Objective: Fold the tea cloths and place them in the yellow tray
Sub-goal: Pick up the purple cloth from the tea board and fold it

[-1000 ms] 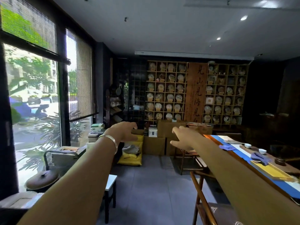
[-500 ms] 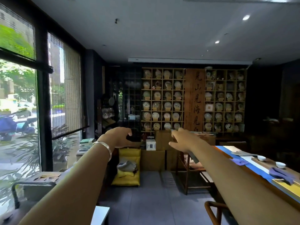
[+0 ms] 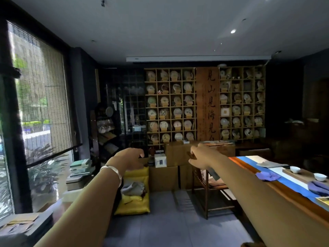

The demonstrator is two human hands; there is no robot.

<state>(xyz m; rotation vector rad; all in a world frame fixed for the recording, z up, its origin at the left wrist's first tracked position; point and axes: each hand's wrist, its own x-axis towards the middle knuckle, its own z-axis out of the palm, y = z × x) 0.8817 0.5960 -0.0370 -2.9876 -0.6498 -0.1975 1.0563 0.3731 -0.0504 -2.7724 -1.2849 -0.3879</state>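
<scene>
Both grips loosely spread, left hand (image 3: 128, 158), right hand (image 3: 200, 155), crumpled purple cloths (image 3: 267, 176) on table.

Both arms reach forward, left hand (image 3: 130, 158) and right hand (image 3: 201, 156) empty, fingers loose. Right of them, purple cloths (image 3: 267, 176) lie on the table (image 3: 277, 190).

Purple tea cloths (image 3: 267, 175) lie on a blue-and-white striped runner (image 3: 292, 184) over the reddish-brown table (image 3: 284, 196), white cups (image 3: 295, 169) gleam, a yellow cushion (image 3: 135, 198) carries a grey cloth (image 3: 132, 188), a silver bangle (image 3: 114, 171) shines.
</scene>
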